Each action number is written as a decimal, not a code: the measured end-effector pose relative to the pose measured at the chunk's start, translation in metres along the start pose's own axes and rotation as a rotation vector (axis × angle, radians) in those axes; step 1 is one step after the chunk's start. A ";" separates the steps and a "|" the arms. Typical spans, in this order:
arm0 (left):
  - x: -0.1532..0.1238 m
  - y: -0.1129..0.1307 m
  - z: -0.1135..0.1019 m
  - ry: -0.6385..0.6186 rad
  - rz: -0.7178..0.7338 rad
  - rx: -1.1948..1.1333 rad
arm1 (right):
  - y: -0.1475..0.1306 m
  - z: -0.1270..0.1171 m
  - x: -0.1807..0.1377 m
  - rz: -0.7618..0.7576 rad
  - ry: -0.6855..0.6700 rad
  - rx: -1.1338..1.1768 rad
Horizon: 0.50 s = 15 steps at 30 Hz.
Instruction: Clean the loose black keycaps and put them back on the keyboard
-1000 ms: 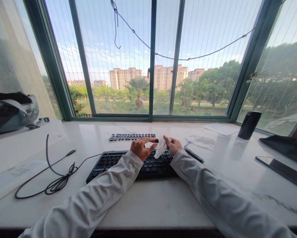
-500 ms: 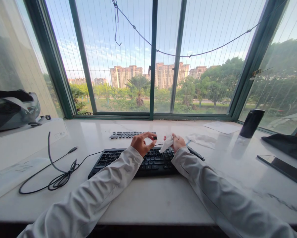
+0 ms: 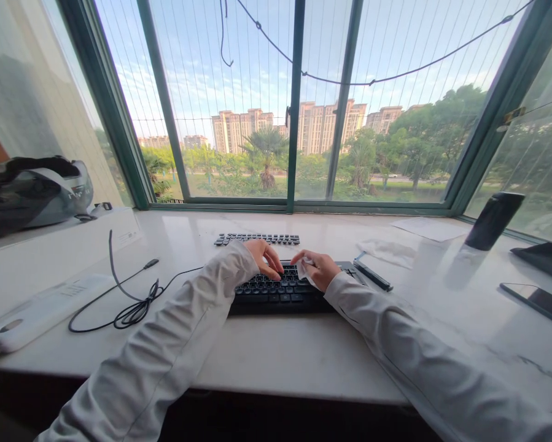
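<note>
My left hand [image 3: 265, 259] is bent down over the black keyboard [image 3: 276, 309]. Its thumb and fingertips are pinched around a small black keycap [image 3: 280, 271] at the upper key rows, though the fingers partly cover it. A crumpled white tissue [image 3: 305, 271] is gripped in my right hand [image 3: 322, 270], which hovers over the keyboard's right half with its forefinger reaching left toward the other hand. Several loose keycaps [image 3: 257, 239] lie in rows behind the keyboard. My left sleeve hides the keyboard's left end.
A coiled black cable [image 3: 135, 310] lies on the left, near a white box [image 3: 114, 236] with a helmet [image 3: 36, 190] on it. To the right are a dark pen-like tool [image 3: 372, 275], a clear plastic bag [image 3: 388, 252], a black cylinder [image 3: 494, 221] and a phone [image 3: 540, 302].
My left hand has lowered the keycap from above the keyboard onto its keys. My right hand, still holding the tissue, has turned palm down with its forefinger extended. The view has shifted slightly.
</note>
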<state>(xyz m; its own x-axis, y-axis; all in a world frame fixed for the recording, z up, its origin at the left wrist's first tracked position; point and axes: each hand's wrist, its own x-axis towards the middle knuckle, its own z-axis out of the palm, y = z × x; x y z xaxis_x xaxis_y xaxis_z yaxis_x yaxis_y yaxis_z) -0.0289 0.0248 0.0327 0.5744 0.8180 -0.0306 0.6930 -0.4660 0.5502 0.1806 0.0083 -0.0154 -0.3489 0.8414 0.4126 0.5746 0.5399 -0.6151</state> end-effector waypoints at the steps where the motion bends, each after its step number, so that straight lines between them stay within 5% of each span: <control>1: 0.000 0.000 0.002 -0.018 -0.007 0.006 | -0.001 0.001 -0.001 -0.024 -0.016 -0.026; 15: -0.001 -0.008 0.004 -0.073 -0.140 -0.019 | -0.003 0.005 -0.006 -0.147 -0.095 -0.191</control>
<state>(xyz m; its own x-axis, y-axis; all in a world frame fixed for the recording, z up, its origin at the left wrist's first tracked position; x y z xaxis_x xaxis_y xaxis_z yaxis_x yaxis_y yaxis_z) -0.0337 0.0269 0.0251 0.5035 0.8474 -0.1686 0.7605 -0.3420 0.5520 0.1769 0.0018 -0.0194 -0.5021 0.7573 0.4176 0.6390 0.6502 -0.4109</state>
